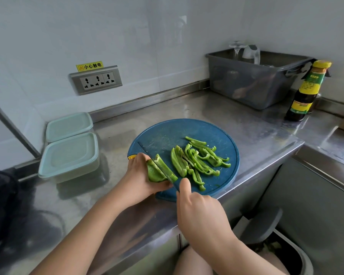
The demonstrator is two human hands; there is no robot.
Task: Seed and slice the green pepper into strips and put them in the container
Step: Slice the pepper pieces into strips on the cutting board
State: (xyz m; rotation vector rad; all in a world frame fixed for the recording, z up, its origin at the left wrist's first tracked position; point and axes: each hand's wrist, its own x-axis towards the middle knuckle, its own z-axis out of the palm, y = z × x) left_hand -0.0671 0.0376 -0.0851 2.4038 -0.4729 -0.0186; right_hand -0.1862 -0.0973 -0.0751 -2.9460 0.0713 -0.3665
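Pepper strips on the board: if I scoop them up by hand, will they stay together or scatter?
The pepper strips lie in a loose, overlapping heap, so they would probably separate rather than lift as one. They look thin and curved, so likely light and slightly bendy. Glossy skin suggests some slip on the blue cutting board.

Green pepper strips (199, 159) on a blue cutting board (167, 133), pale mint containers (69, 155)

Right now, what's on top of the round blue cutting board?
Green pepper strips lie there. The left hand holds an uncut pepper piece while the knife cuts it. The right hand hides the knife's handle.
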